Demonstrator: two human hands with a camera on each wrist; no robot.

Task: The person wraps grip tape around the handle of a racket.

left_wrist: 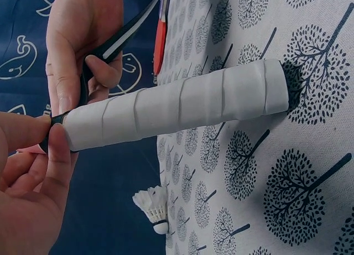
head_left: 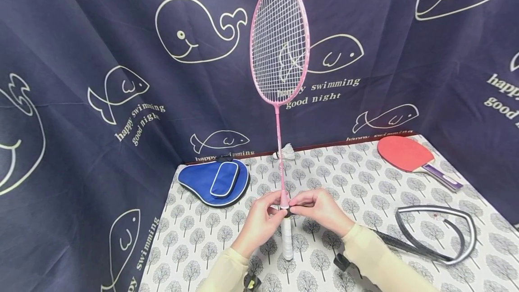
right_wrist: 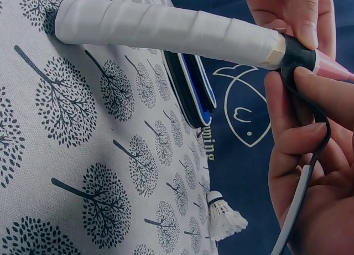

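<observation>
A pink badminton racket [head_left: 279, 44] stands upright with the butt of its white-wrapped handle [head_left: 287, 238] on the tree-print tablecloth [head_left: 365, 179]. My left hand [head_left: 259, 222] pinches the top of the handle [left_wrist: 171, 103] where a black band [right_wrist: 298, 55] circles it. My right hand [head_left: 320, 211] pinches the same spot from the other side and holds a black and grey strip [right_wrist: 310, 172] that runs off the band. The strip [head_left: 438, 238] trails in a loop across the cloth to my right.
A blue paddle case [head_left: 214, 181] lies at the back left. A white shuttlecock [head_left: 287, 151] sits behind the racket shaft. A red table tennis paddle [head_left: 409, 154] lies at the back right. Dark blue whale-print curtains [head_left: 101, 80] close in the table.
</observation>
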